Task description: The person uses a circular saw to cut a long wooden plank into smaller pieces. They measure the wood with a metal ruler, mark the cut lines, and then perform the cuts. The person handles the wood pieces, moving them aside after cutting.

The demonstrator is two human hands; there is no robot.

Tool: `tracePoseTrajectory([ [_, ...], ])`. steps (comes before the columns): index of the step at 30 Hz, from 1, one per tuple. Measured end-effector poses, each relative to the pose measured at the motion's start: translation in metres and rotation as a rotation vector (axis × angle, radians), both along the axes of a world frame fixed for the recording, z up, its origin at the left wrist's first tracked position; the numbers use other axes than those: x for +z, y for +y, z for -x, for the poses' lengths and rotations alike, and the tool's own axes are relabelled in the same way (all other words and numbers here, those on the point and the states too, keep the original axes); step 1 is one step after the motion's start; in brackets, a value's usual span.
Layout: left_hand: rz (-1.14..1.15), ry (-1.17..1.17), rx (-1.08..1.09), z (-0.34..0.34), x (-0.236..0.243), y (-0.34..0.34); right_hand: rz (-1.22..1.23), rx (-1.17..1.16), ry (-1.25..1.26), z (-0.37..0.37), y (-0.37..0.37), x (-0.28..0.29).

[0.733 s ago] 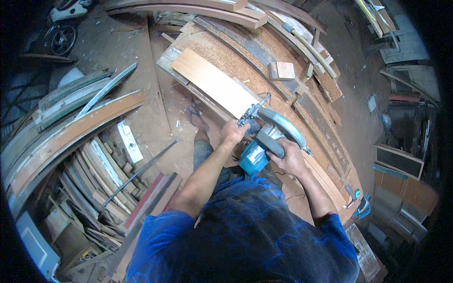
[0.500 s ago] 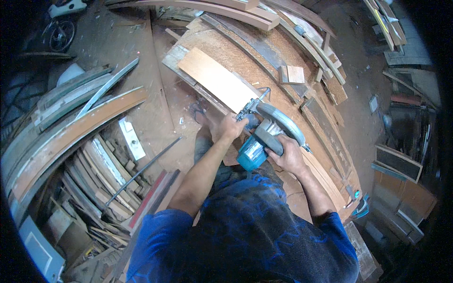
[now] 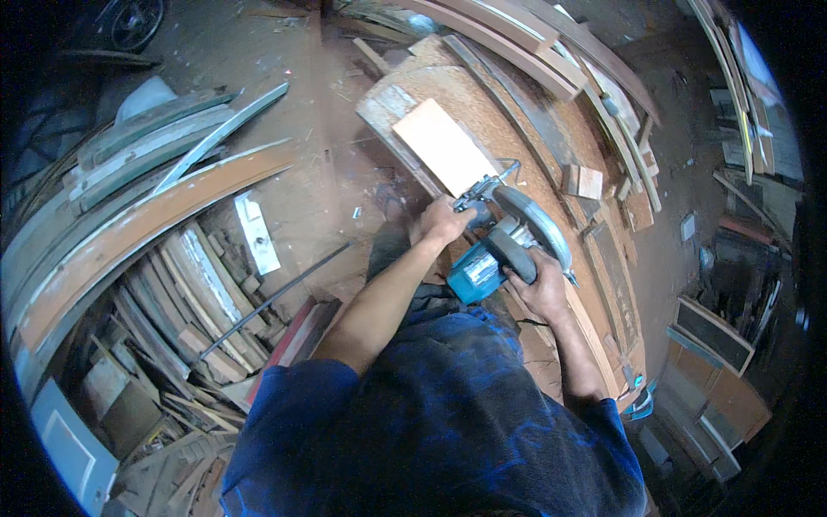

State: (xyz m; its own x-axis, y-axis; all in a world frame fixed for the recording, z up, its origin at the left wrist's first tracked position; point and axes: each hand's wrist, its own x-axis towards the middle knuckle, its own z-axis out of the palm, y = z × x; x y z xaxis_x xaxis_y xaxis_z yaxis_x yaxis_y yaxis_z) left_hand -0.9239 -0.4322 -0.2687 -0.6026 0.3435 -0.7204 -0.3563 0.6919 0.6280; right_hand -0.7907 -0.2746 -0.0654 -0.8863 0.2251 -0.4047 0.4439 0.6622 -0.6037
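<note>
A teal and grey circular saw (image 3: 476, 271) rests over a pale wooden board (image 3: 441, 148) on the workbench. My right hand (image 3: 541, 286) is wrapped round the saw's dark rear handle. At the saw's front, the fingers of my left hand (image 3: 443, 221) are closed on its front grip, close to the near edge of the board. A rounded grey guard (image 3: 536, 222) covers the blade, so the blade itself is hidden. The bare stretch of board lies ahead of the saw, away from me.
The sawdust-covered workbench (image 3: 482, 102) bears long strips and a small wood block (image 3: 583, 182). Long planks (image 3: 517, 53) lie along its far side. To the left are stacked timbers (image 3: 129, 250) and a dark rod (image 3: 276, 297). Another teal tool (image 3: 639, 401) sits at the right end.
The saw and both hands have moved forward along the pale board, and less of it shows ahead of the saw. The whole view has shifted. Both grips are unchanged.
</note>
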Motion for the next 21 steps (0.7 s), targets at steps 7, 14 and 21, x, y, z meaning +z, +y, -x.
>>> tracePoseTrajectory([
  [7,0.049,0.077,0.016,0.029,-0.006,-0.007,-0.015,0.030,0.027,0.029,-0.005,-0.015],
  [14,0.072,0.097,0.025,0.060,-0.018,-0.018,0.010,0.021,0.047,0.074,-0.019,-0.017],
  [21,0.048,0.191,0.176,0.094,-0.013,-0.024,-0.013,0.043,0.081,0.110,-0.026,-0.026],
])
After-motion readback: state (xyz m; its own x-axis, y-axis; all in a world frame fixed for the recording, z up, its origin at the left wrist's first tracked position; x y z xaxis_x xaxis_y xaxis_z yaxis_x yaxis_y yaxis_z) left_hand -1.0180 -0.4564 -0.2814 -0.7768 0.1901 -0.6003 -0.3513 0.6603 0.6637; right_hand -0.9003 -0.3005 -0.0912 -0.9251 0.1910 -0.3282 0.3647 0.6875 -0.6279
